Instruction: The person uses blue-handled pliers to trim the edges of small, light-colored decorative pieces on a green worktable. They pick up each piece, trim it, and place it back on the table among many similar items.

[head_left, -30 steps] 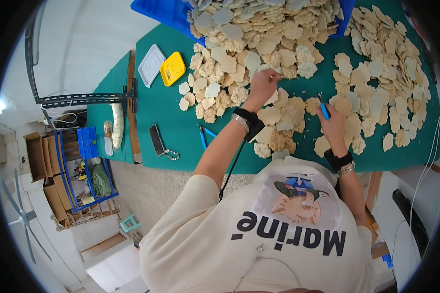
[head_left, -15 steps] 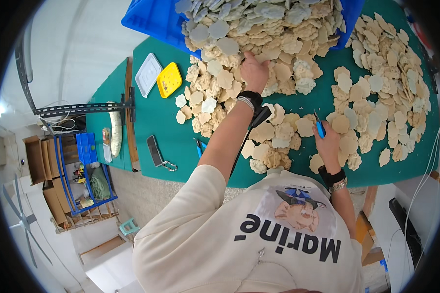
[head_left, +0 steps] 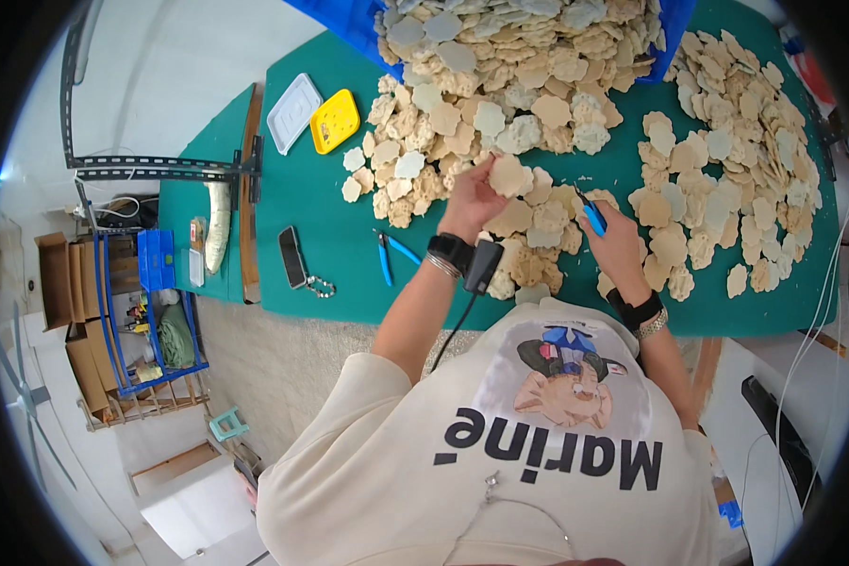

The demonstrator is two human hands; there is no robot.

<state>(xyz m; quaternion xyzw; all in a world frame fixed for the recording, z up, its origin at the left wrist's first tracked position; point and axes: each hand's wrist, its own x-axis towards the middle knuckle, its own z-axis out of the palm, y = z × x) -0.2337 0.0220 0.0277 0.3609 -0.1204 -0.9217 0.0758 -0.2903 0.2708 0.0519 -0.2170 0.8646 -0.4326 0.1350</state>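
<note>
while the left hand [head_left: 474, 200] pinches a beige piece [head_left: 508, 175] above the middle of the desk [head_left: 340, 198], the right hand [head_left: 619, 247] holds blue pliers [head_left: 595, 221] closer to its near edge; picking up seems in hand, and meeting the pliers calls for a bared rim.

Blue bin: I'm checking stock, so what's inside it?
Heaped beige and greyish scalloped pieces show inside the blue bin; deeper pieces and the bin's floor are covered.

Left hand [head_left: 474, 201] holds a beige scalloped piece [head_left: 507, 176] over green desk [head_left: 344, 203]. Right hand [head_left: 618, 243] grips blue-handled tool [head_left: 594, 219]. Loose pieces [head_left: 745, 141] both sides, blue bin [head_left: 347, 26] heaped full.
</note>
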